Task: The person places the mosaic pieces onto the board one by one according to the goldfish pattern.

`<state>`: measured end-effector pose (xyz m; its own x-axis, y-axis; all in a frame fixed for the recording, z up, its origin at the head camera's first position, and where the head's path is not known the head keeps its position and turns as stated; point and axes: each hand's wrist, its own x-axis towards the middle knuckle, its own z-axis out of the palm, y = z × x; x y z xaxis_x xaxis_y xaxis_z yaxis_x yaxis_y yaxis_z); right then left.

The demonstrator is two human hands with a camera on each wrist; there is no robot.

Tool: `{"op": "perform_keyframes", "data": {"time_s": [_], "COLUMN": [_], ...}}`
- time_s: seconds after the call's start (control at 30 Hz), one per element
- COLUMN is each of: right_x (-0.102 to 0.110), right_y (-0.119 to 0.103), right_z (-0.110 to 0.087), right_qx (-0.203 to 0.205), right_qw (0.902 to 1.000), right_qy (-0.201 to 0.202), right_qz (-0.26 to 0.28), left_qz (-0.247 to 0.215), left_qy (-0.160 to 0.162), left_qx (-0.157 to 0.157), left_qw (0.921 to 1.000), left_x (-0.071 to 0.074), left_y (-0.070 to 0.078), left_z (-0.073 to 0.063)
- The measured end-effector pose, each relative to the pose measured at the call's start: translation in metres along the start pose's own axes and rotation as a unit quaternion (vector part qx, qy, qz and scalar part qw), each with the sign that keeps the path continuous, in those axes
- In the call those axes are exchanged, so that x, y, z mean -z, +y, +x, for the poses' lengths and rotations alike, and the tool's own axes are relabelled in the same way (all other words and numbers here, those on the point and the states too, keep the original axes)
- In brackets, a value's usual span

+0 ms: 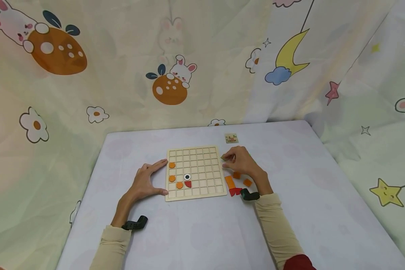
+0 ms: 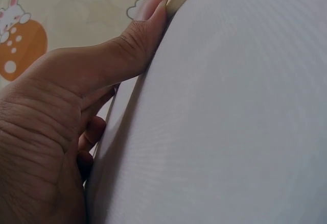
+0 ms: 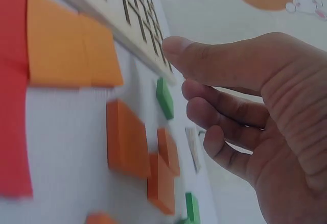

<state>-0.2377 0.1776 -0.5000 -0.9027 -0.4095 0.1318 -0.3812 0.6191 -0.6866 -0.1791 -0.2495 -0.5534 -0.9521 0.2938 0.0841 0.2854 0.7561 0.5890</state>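
Observation:
A square wooden grid board (image 1: 197, 171) lies on the table. My left hand (image 1: 144, 182) rests at its left side, thumb and forefinger spread wide and touching the edge; the left wrist view shows the thumb (image 2: 127, 50) against the board's rim. Above the board's right edge, my right hand (image 1: 239, 160) has its fingers bent. A small green piece (image 1: 223, 157) is at its fingertips; whether it is pinched is unclear. In the right wrist view, a green piece (image 3: 164, 99) lies by the board, and the thumb (image 3: 219, 63) hides the forefinger. On the board are orange discs (image 1: 172, 165), a black-and-white eye piece (image 1: 187, 177) and a red quarter-round piece (image 1: 188, 184).
Right of the board lie orange pieces (image 1: 247, 182) and red pieces (image 1: 233, 191); more orange blocks (image 3: 127, 140) and another green piece (image 3: 192, 207) show in the right wrist view. A small patterned card (image 1: 231, 138) lies beyond the board. Printed cloth (image 1: 121, 75) hangs behind the table.

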Motion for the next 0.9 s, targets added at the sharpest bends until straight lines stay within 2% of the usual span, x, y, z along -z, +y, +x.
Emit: {"op": "perform_keyframes", "data": {"time_s": [0.63,0.9], "right_x": [0.013,0.016], "right_y": [0.018,0.021], "right_z": [-0.010,-0.013], "right_qx": [-0.040,-0.038], "right_qw": [0.9987,0.9987], "right_qy": [0.011,0.018], "right_qz": [-0.028,-0.030], "left_qz": [0.001,0.004], "left_qy": [-0.002,-0.003], "left_qx": [0.002,0.002], "left_qw": [1.0000,1.0000], "left_x": [0.000,0.000], "left_y": [-0.001,-0.002], "left_z": [0.002,0.001]}}
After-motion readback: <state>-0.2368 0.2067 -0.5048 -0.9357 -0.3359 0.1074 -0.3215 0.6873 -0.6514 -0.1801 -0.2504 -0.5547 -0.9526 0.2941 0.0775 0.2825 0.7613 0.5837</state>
